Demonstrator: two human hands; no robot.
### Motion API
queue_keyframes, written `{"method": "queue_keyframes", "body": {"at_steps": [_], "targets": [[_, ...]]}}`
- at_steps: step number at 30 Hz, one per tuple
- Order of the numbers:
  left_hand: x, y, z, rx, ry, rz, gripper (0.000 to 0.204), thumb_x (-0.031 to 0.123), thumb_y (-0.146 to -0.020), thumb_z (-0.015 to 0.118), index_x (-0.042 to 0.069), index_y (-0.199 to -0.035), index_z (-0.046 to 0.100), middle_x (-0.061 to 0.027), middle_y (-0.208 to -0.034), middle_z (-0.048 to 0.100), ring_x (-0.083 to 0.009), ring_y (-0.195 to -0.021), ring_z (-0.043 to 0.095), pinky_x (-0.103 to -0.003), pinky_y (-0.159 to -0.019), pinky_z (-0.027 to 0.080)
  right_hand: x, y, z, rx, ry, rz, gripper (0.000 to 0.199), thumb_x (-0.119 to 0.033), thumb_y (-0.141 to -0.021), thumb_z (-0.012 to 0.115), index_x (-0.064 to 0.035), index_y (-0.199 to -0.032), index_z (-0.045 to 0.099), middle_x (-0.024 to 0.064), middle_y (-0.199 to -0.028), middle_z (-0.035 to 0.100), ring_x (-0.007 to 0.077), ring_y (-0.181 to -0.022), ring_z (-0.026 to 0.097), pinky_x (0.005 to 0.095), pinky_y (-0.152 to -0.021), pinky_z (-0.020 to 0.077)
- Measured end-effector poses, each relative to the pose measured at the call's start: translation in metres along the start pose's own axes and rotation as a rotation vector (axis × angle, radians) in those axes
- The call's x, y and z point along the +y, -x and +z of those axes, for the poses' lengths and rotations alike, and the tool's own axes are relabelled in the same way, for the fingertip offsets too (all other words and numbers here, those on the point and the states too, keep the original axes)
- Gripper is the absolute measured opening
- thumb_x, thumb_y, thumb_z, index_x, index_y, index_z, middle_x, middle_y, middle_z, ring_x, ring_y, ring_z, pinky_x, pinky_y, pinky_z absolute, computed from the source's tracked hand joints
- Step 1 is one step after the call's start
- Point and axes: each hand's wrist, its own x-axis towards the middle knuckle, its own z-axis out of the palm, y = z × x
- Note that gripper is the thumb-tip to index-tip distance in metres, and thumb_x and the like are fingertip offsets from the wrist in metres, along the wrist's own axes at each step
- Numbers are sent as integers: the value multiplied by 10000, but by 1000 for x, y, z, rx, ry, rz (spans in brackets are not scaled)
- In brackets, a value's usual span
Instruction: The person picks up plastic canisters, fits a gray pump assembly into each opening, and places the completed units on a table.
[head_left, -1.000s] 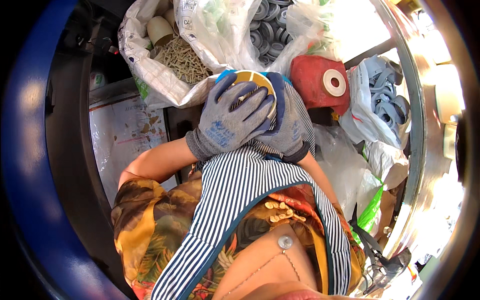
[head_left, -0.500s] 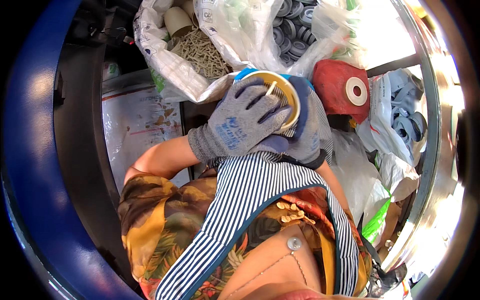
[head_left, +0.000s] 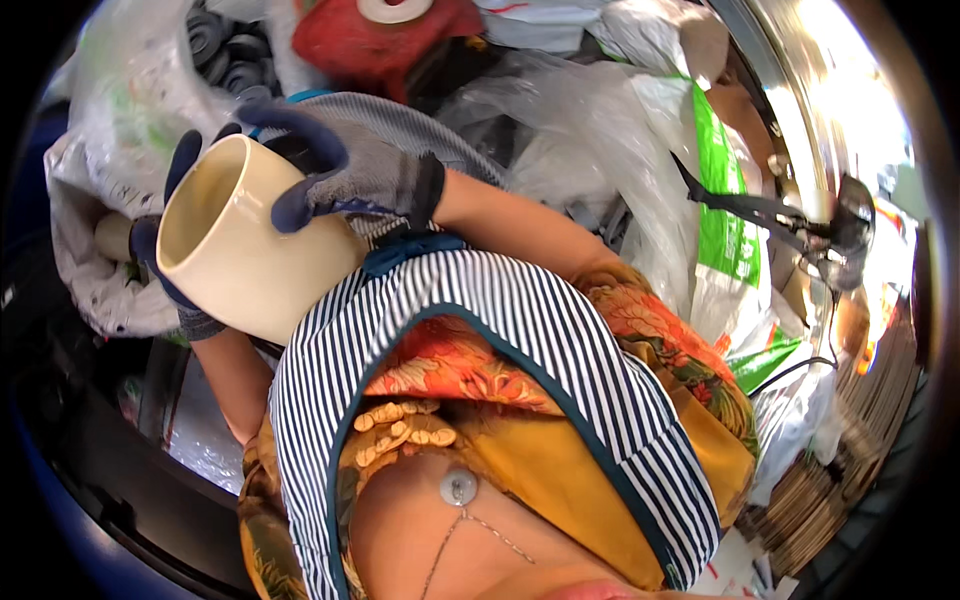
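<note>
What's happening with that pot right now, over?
Both gloved hands, right hand and left hand, grip the cream pot. Held tilted against striped apron. Plastic bags crowd around.

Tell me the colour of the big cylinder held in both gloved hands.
Cream, inside and out: the cylinder, an open-ended tube, shows best in the head view.

Grey knitted work gloves with dark blue coated fingertips and black cuffs cover the right hand (head_left: 350,175) at 11 o'clock and the left hand (head_left: 160,260) at 9 o'clock. The person wears a navy-and-white striped apron (head_left: 500,330) edged in teal over an orange and mustard floral shirt (head_left: 650,330) with short sleeves; a thin chain with a round silver pendant (head_left: 458,487) hangs at 6 o'clock
</note>
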Motion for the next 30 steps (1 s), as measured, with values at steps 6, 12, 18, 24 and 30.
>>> {"method": "queue_keyframes", "body": {"at_steps": [6, 12, 18, 24, 30], "targets": [[38, 36, 54, -71, 863, -231, 664, 434, -922, 516, 47, -1441, 369, -192, -1425, 453, -319, -1264, 484, -415, -1062, 376, 68, 204, -126, 724, 788, 333, 400, -264, -878, 645, -55, -1218, 615, 155, -1145, 667, 286, -1051, 640, 365, -925, 486], [49, 30, 60, -164, 1111, -323, 704, 469, -919, 498, 40, -1454, 339, -193, -1441, 431, -319, -1281, 465, -419, -1072, 365, 164, 484, -235, 861, 982, 1544, 653, -464, -781, 647, -123, -1325, 535, 183, -1436, 437, 346, -1311, 429, 425, -1098, 335], [77, 51, 51, -107, 1104, -372, 745, 504, -915, 479, 33, -1467, 309, -193, -1457, 409, -318, -1298, 447, -423, -1081, 354, 195, 487, -219, 372, 1353, 1597, 862, -536, -761, 649, -169, -1476, 339, 175, -1483, 374, 356, -1372, 348, 521, -1101, 317], [82, 49, 42, -108, 1110, -393, 787, 539, -912, 461, 26, -1479, 278, -194, -1473, 388, -317, -1315, 429, -427, -1091, 342, 217, 448, -167, 190, 1168, 1734, 897, -523, -813, 621, -204, -1527, 183, 140, -1506, 365, 306, -1365, 391, 556, -1056, 356], [82, 49, 42, -122, 1165, -399, 829, 574, -908, 442, 19, -1492, 248, -194, -1489, 366, -316, -1332, 410, -430, -1101, 331, 192, 446, -170, 579, 1078, 1658, 821, -407, -837, 637, -197, -1514, 222, 154, -1424, 472, 285, -1262, 511, 412, -995, 437]]}}
